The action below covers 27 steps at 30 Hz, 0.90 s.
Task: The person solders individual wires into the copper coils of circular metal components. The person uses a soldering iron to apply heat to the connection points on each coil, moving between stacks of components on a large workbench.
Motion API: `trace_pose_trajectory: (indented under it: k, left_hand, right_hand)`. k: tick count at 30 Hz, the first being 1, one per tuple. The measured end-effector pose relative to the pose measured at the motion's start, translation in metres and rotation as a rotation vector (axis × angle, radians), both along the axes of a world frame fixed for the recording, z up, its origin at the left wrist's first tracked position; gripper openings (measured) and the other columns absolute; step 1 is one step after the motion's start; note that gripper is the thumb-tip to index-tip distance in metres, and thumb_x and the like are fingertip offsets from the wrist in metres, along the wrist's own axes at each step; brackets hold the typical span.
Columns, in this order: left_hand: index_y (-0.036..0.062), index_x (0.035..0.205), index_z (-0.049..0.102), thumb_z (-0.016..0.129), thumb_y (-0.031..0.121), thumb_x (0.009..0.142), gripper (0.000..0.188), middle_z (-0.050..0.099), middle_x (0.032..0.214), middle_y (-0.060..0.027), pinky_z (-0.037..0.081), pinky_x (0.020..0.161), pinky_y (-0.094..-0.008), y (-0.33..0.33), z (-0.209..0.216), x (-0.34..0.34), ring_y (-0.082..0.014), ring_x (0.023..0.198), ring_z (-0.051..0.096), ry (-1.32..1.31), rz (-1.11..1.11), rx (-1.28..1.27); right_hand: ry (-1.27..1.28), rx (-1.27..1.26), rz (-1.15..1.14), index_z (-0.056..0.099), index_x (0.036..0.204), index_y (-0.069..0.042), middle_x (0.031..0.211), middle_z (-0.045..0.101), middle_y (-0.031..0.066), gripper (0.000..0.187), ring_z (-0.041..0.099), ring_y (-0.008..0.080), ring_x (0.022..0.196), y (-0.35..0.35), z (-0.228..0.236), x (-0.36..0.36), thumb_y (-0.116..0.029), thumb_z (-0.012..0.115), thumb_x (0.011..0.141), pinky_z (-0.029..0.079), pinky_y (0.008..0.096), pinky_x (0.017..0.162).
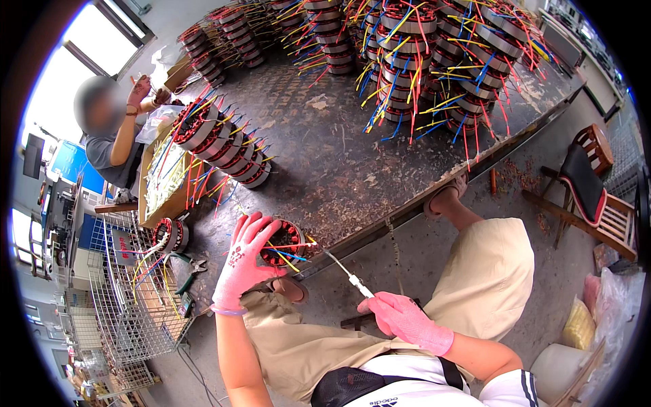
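At the near edge of the table, my left hand (pixel 245 263), in a pink glove, grips a motor stator (pixel 293 237) by its left side. The stator is a metal ring with red windings; red, yellow and blue leads stick out of it. My right hand (pixel 407 320), also gloved in pink, is closed round a slim white stick-like piece (pixel 359 283), held over the floor just off the table edge. A thin pale line runs from its tip toward the stator; whether this is a shaft or a cord I cannot tell.
Tall stacks of stators (pixel 405 64) stand across the far table (pixel 319 146); a leaning stack (pixel 224 146) is nearer left. Pliers (pixel 192 275) and another stator (pixel 169 235) lie left of my hand. A co-worker (pixel 112 136) sits beyond a box (pixel 165 193). Wooden chair (pixel 588 186) at right.
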<state>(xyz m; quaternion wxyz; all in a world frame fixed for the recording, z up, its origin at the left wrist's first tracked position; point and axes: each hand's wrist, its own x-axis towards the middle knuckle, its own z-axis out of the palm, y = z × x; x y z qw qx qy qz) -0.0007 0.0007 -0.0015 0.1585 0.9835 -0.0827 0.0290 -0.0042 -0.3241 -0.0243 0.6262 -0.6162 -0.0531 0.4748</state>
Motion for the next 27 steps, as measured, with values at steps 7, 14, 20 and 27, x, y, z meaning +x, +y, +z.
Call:
trace_pose_trajectory:
  k: [7,14,20,27]
  left_hand:
    - [0.0118,0.132,0.052,0.085,0.024,0.05,0.089,0.048,0.136,-0.0118,0.024,0.115,-0.0487,-0.0009,0.0003,0.0005,-0.0365,0.135,0.033,-0.01,0.002,-0.003]
    - [0.0123,0.132,0.052,0.085,0.023,0.052,0.087,0.049,0.135,-0.0123,0.023,0.115,-0.0489,-0.0001,-0.0005,0.0004,-0.0364,0.135,0.035,-0.017,-0.002,-0.001]
    - [0.0122,0.132,0.051,0.085,0.023,0.052,0.088,0.048,0.136,-0.0123,0.022,0.115,-0.0491,0.0003,-0.0006,0.0008,-0.0363,0.135,0.034,-0.005,-0.003,0.001]
    - [0.0116,0.132,0.051,0.085,0.022,0.052,0.088,0.047,0.136,-0.0123,0.023,0.115,-0.0489,-0.0011,0.0006,0.0002,-0.0362,0.136,0.033,-0.001,0.001,-0.005]
  right_hand:
    - [0.042,-0.009,-0.012,0.063,0.103,-0.003,0.058,0.045,0.0009,0.031,0.043,0.0082,0.052,0.0003,-0.0042,-0.0019,-0.028,0.045,0.099,0.036,0.0254,0.05]
    - [0.017,-0.009,-0.001,0.063,0.103,-0.003,0.058,0.046,0.0009,0.032,0.043,0.0082,0.052,0.0001,-0.0046,-0.0016,-0.03,0.045,0.099,0.036,0.0259,0.049]
    - [0.026,-0.019,-0.004,0.063,0.103,-0.004,0.059,0.046,0.0017,0.033,0.044,0.0083,0.052,0.0002,-0.0033,-0.0014,-0.031,0.044,0.099,0.037,0.0258,0.05]
    - [0.01,-0.001,-0.001,0.063,0.102,-0.003,0.06,0.045,0.0003,0.032,0.044,0.0075,0.054,-0.0004,-0.0024,-0.0007,-0.029,0.045,0.1,0.036,0.0248,0.051]
